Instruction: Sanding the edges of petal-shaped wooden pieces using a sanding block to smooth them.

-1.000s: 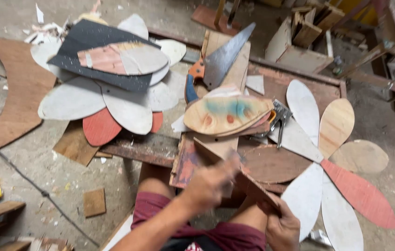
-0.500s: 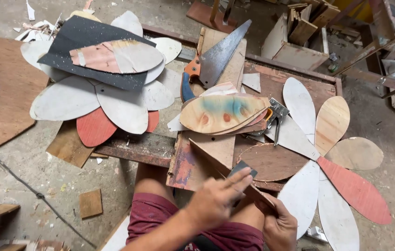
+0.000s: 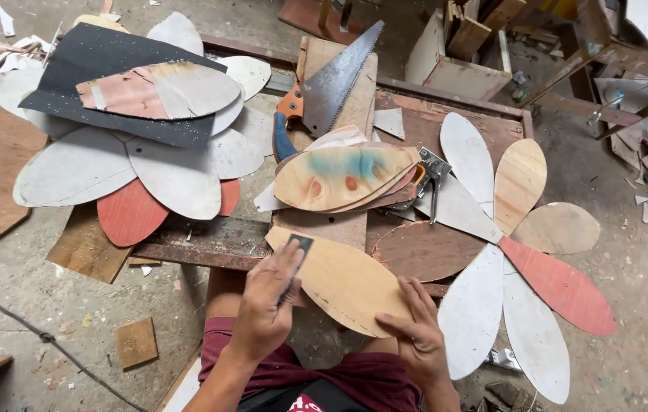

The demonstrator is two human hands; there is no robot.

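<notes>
A leaf-shaped plywood petal [image 3: 347, 278] lies flat across my lap and the low bench's front edge. My left hand [image 3: 266, 305] presses a small dark sanding pad [image 3: 299, 248] against the petal's upper left edge. My right hand [image 3: 415, 336] grips the petal's lower right edge, fingers spread on its face. Just beyond, a stack of similar petals [image 3: 343, 177], the top one stained blue and orange, rests on the bench.
A handsaw [image 3: 328, 84] with an orange handle lies on a board behind the stack, a metal stapler [image 3: 432, 174] beside it. Flower-shaped petal fans lie at left [image 3: 148, 164] and right [image 3: 522, 252]. Wooden boxes [image 3: 453, 53] and scraps sit at the back.
The petal has been turned from edge-on to lying flat, face up. My left hand with the pad has moved from its middle to its upper left edge.
</notes>
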